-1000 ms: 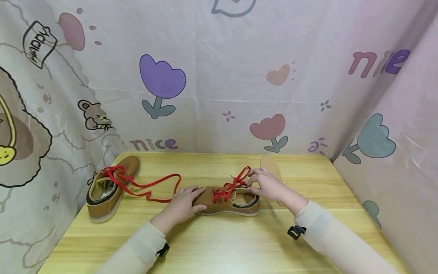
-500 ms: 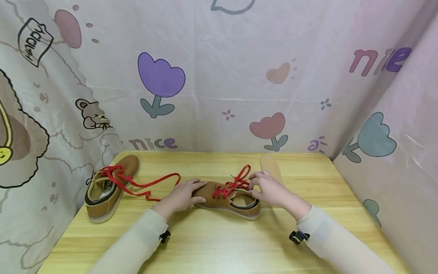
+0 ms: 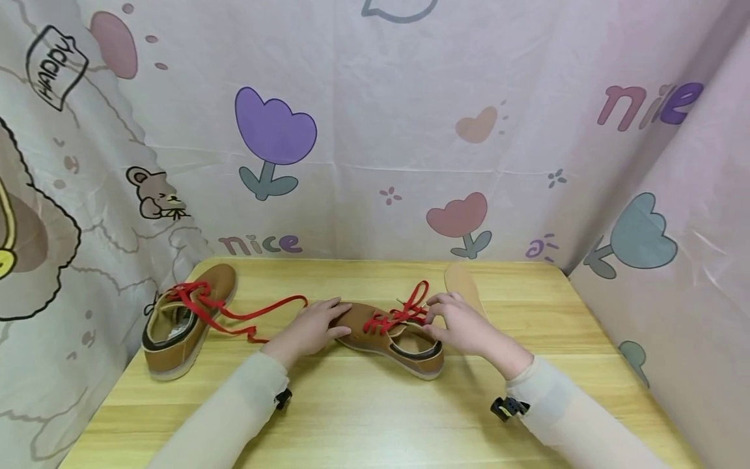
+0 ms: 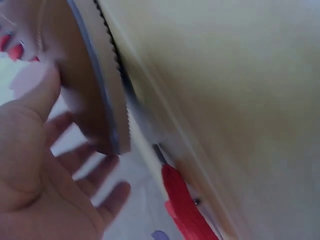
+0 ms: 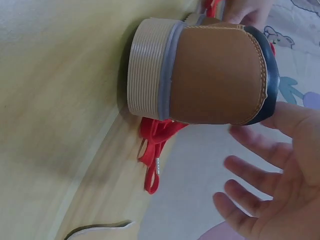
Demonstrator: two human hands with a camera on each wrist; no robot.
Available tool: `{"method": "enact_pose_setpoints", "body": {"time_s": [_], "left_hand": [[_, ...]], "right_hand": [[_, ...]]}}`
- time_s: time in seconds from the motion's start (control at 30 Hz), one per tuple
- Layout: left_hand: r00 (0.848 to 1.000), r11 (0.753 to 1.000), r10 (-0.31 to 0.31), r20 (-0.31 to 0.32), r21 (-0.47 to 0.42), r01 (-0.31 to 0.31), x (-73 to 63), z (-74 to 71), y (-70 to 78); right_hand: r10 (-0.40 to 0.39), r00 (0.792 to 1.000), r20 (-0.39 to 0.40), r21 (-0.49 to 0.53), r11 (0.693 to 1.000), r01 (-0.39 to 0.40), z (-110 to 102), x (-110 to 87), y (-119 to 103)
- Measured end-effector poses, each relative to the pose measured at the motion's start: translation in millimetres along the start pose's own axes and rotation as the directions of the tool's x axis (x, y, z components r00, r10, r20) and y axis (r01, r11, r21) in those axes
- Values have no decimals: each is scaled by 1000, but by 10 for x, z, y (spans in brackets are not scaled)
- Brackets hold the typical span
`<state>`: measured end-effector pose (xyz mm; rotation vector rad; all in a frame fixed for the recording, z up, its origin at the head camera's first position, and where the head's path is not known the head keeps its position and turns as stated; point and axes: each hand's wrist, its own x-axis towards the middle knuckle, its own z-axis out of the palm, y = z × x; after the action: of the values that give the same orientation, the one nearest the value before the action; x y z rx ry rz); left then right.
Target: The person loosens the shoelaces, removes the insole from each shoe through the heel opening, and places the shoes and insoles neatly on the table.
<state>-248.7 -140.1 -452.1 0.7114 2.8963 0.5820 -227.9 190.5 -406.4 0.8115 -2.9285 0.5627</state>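
Note:
A brown lace-up shoe (image 3: 359, 324) with red laces (image 3: 381, 324) lies at a slant across the middle of the table, its toe to the left. My left hand (image 3: 309, 331) grips the toe, thumb on the near side and fingers beyond it. In the left wrist view, the pale ridged sole (image 4: 107, 75) faces the tabletop. At the heel (image 5: 215, 75), my right hand (image 3: 463, 324) holds the padded collar between thumb and index finger; its other fingers are spread behind the shoe in the right wrist view. The laces stand up in loops beside the right fingertips.
A matching brown shoe (image 3: 218, 283) stands at the left, its long red lace (image 3: 275, 306) trailing toward my left hand. A tan insole (image 3: 459, 284) lies at the back right, partly behind my right hand. Printed curtains (image 3: 363, 130) hang behind and beside the wooden table (image 3: 375, 417).
The shoe between my hands has turned: its toe has swung away from me and its heel toward me. My left hand has moved slightly back with the toe; the right stays at the heel.

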Motion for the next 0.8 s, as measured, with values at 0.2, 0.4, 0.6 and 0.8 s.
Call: {"method": "enact_pose_setpoints", "body": {"time_s": [0.2, 0.4, 0.6, 0.8], "left_hand": [[989, 992, -119, -92, 21, 122, -261, 56, 148], [980, 985, -164, -110, 35, 169, -335, 144, 296], [980, 984, -174, -99, 8, 176, -258, 169, 293], [989, 991, -130, -71, -19, 129, -64, 140, 206]], "right_hand": [[-21, 999, -32, 46, 999, 22, 57, 86, 17], [-51, 998, -28, 36, 998, 52, 147, 88, 71], [-75, 996, -48, 22, 997, 77, 195, 68, 13], [-86, 992, -92, -29, 996, 83, 239, 29, -86]]}}
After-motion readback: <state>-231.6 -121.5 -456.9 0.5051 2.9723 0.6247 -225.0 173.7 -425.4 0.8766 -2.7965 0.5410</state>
